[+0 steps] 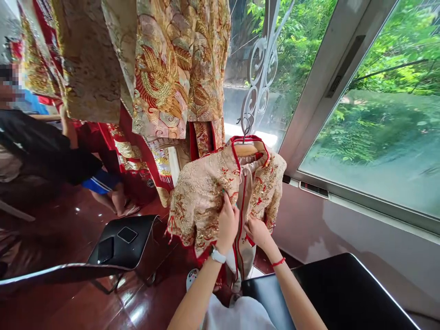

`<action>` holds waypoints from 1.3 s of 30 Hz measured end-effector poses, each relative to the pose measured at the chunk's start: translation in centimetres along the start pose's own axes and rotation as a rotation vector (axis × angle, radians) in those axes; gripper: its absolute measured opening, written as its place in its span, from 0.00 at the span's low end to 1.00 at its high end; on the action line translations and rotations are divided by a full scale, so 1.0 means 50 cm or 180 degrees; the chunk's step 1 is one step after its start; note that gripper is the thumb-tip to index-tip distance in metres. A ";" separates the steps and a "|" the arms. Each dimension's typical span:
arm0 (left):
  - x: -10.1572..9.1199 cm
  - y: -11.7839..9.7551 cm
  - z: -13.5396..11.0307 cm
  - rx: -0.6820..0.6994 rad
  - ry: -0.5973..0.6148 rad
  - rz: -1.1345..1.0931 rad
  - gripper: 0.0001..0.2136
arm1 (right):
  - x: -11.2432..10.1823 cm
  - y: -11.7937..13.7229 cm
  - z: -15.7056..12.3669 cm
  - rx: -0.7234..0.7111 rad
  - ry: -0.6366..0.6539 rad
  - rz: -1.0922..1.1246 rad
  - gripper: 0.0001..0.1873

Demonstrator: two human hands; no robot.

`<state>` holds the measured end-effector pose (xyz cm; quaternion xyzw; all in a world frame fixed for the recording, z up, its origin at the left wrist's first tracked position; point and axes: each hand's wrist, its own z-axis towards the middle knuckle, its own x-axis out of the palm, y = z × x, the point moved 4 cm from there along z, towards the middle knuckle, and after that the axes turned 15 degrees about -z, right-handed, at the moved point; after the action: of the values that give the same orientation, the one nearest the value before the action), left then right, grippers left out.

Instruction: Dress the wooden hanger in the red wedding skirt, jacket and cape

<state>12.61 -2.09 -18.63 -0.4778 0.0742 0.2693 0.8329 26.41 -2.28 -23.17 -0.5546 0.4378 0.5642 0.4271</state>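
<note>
A cream jacket [202, 197] with gold and red embroidery and red piping hangs on a wooden hanger [245, 149] in front of me. My left hand [227, 222] pinches the left front panel near the red-edged opening, fingers closed on the fabric. My right hand [257, 231] grips the right front edge just below, close beside the left hand. A white watch sits on my left wrist and a red cord on my right.
More embroidered red and gold garments [165, 68] hang above. A black chair [125, 240] with two phones stands at the left, another black seat [343, 293] at the lower right. A person sits at the far left [41, 146]. A window [371, 119] fills the right.
</note>
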 end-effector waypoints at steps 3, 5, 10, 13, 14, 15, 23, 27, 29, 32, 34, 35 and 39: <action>-0.026 0.024 0.012 0.0035 0.0023 0.0026 0.31 | -0.003 -0.014 -0.005 0.0245 0.0234 0.0057 0.07; -0.047 0.037 0.013 0.0154 -0.0027 0.0029 0.33 | -0.002 -0.040 -0.011 0.0422 0.0495 0.0094 0.05; -0.090 0.041 0.022 0.0625 -0.0589 0.0471 0.32 | -0.060 -0.123 -0.011 0.1295 -0.0196 -0.0037 0.16; -0.088 0.030 0.062 0.0805 -0.0540 0.0882 0.29 | -0.134 -0.128 0.008 0.1479 -0.1574 0.0134 0.25; -0.086 0.028 0.080 0.0756 -0.0463 0.0985 0.28 | -0.153 -0.122 0.018 0.1446 -0.1872 0.0165 0.26; -0.084 0.028 0.096 0.0657 -0.0398 0.1054 0.28 | -0.166 -0.115 0.029 0.1423 -0.2030 0.0153 0.26; -0.138 0.052 0.156 0.0293 0.0451 -0.0157 0.26 | -0.184 -0.131 0.044 0.0935 -0.1971 0.0912 0.20; -0.204 -0.013 0.156 0.0298 -0.0142 -0.0711 0.21 | -0.250 -0.127 -0.010 0.0848 -0.2206 0.1560 0.19; -0.203 -0.058 0.131 0.0411 -0.0389 -0.0800 0.22 | -0.282 -0.090 -0.034 0.0788 -0.2445 0.1630 0.19; -0.140 -0.080 0.080 0.0515 -0.0302 -0.0832 0.22 | -0.271 -0.018 -0.033 0.0715 -0.2319 0.1236 0.19; -0.082 -0.054 0.061 0.0425 -0.0191 -0.0726 0.23 | -0.228 0.013 -0.004 0.0797 -0.2012 0.0801 0.18; -0.056 -0.034 0.061 0.0333 -0.0109 -0.0661 0.23 | -0.202 0.020 0.014 0.0849 -0.1836 0.0630 0.17; -0.014 0.023 0.083 0.0192 0.0343 -0.0646 0.24 | -0.127 -0.004 0.065 0.0837 -0.1490 0.0567 0.18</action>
<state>10.87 1.60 -17.03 -0.4715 0.0782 0.1551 0.8646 25.89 0.93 -16.84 -0.3084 0.4436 0.6507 0.5336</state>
